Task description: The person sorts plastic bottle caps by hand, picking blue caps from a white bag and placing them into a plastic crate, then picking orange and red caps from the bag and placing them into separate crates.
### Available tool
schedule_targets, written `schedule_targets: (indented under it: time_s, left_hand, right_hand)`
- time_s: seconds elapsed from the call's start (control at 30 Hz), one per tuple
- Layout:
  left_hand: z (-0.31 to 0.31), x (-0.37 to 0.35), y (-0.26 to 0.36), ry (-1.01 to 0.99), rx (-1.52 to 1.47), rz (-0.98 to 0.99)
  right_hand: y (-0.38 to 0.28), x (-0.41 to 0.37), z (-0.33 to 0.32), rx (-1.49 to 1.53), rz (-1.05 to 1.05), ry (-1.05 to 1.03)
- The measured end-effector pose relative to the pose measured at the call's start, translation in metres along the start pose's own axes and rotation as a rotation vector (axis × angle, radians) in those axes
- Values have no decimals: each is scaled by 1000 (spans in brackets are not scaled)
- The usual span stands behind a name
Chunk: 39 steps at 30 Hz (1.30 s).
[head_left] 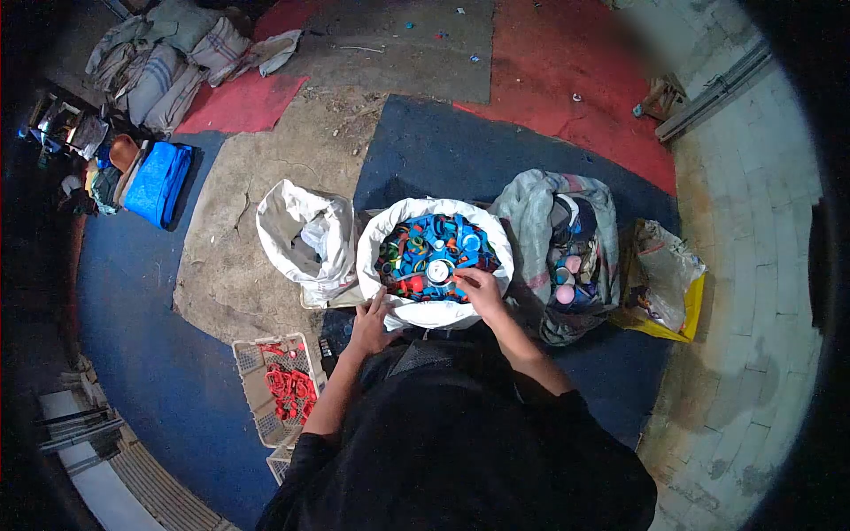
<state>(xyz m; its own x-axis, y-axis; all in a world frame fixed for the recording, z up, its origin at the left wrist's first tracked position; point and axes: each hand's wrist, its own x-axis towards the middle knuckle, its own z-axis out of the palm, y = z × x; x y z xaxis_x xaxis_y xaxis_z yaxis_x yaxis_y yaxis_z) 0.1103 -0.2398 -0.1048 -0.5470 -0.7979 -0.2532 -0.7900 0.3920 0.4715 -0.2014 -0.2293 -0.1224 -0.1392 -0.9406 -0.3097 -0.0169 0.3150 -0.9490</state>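
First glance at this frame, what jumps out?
The white sack at centre, brimful of mostly blue plastic pieces, draws the eye. The right hand reaches in among them, and the left hand rests on the sack's near rim. At lower left, a pale crate holds bright red pieces.

Dim, bluish light, brighter at right; fisheye bending and dark vignette at edges.
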Motion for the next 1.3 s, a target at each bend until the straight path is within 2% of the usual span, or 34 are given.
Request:
schedule_targets:
  time_s: [0.13,0.43,0.53,0.63,0.73,0.83,0.93,1.03,1.13,1.23,1.3]
  left_hand:
    - [-1,-1,1,26,-5,13]
    - [-2,0,1,60,9,39]
    - [-3,0,3,51,-14,14]
    - [-7,1,5,50,-47,14]
    - [-6,3,4,25,-61,-5]
    - [-7,4,2,26,-61,5]
    - [-5,5,0,27,-55,13]
    - [-4,7,-3,42,-43,42]
    - [-7,7,-3,32,-41,50]
    - [-3,7,-6,21,-21,44]
    - [-3,9,-8,33,5,63]
  right_hand:
    - [9,2,6,-6,-128,91]
    - [-7,5,2,36,-149,55]
    - [-1,8,0,59,-142,114]
    - [4,9,-5,-7,-90,149]
    - [10,12,-9,-49,-143,107]
    - [5,10,-9,46,-173,19]
    - [-12,8,-13,117,77,-4]
    - [-30,2,-7,407,-18,54]
    - [-44,1,-7,544,72,35]
    - [-40,5,-8,433,-18,12]
    - [-39,5,-4,302,-128,85]
